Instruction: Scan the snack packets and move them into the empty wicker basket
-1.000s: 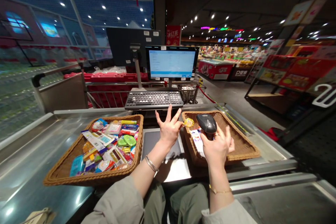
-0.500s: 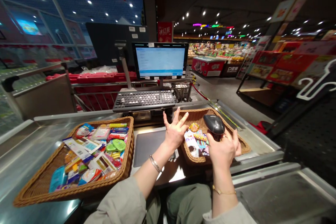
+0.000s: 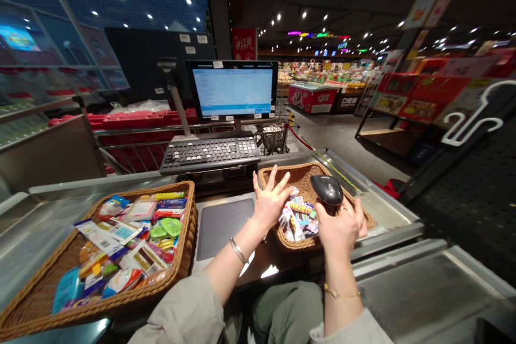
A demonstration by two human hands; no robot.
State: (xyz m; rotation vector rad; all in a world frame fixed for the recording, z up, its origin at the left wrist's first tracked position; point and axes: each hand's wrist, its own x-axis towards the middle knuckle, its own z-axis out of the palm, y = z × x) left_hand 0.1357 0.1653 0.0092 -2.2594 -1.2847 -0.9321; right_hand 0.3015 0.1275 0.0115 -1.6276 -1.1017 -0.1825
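The right hand (image 3: pixel 341 228) has its fingers clamped on a handheld scanner (image 3: pixel 326 190), above a small heap of packets (image 3: pixel 296 220) in a wicker basket (image 3: pixel 300 174) at 2 o'clock. The left hand (image 3: pixel 270 204) is empty, fingers spread apart. A fuller basket (image 3: pixel 187 231) at 8 o'clock holds most packets.

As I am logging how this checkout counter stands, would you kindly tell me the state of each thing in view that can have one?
Left bare hand: open, fingers spread, empty.
Right bare hand: closed around the scanner.
Black handheld barcode scanner: gripped, raised above the basket.
Smaller brown wicker basket: holds a small pile of packets.
Large brown wicker basket: full of packets.
Black-framed monitor: on, screen lit.
Dark grey keyboard: untouched.
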